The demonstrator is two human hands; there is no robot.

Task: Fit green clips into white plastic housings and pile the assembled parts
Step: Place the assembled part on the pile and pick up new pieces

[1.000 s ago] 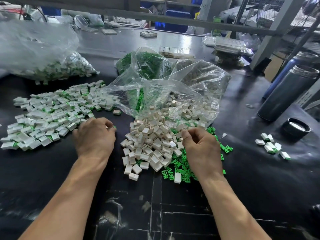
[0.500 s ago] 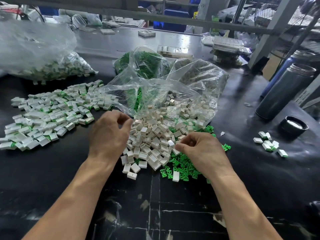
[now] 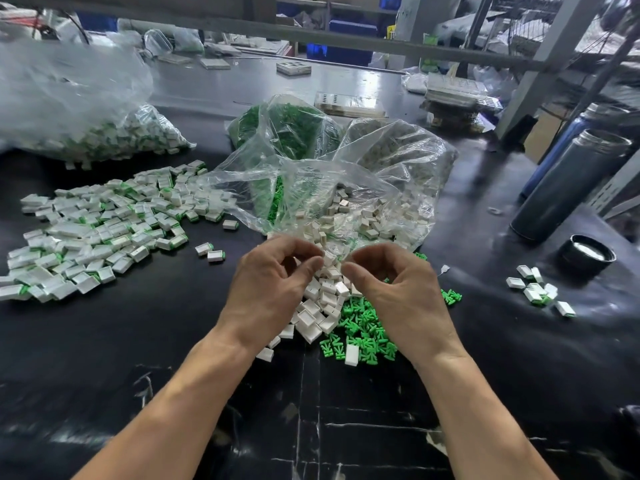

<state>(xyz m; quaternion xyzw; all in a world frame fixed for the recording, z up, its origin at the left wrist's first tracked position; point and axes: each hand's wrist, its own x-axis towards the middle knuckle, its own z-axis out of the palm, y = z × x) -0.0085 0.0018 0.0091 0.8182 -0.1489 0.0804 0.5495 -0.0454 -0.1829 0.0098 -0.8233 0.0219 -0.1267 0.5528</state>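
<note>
Your left hand (image 3: 273,289) and right hand (image 3: 398,292) meet knuckle to knuckle above the heap of white housings (image 3: 325,299), near the middle of the black surface (image 3: 173,341). Both hands have fingers curled, thumb set toward forefinger. A small white piece shows between the two sets of fingertips, but you cannot tell from this view whether either grip is clamped on it or on a clip; the palms face away.

The white housings spill from the mouth of a clear plastic bag (image 3: 363,174) that lies open just behind your hands. Loose green clips (image 3: 363,330) lie scattered on the surface under and beside your right wrist, touching the near edge of the housing heap. One housing (image 3: 351,355) lies on top of the clips.

A second bag of green clips (image 3: 287,126) sits behind the open bag.

To your left, the pile of assembled parts (image 3: 97,230), white with green showing at the ends, spreads wide across the surface. Two assembled parts (image 3: 209,252) lie apart from it, between the pile and your left hand. A large clear bag of assembled parts (image 3: 114,136) rests at far left.

To your right: a small cluster of assembled parts (image 3: 538,289), a black lid (image 3: 587,254), a dark metal flask (image 3: 571,185).
</note>
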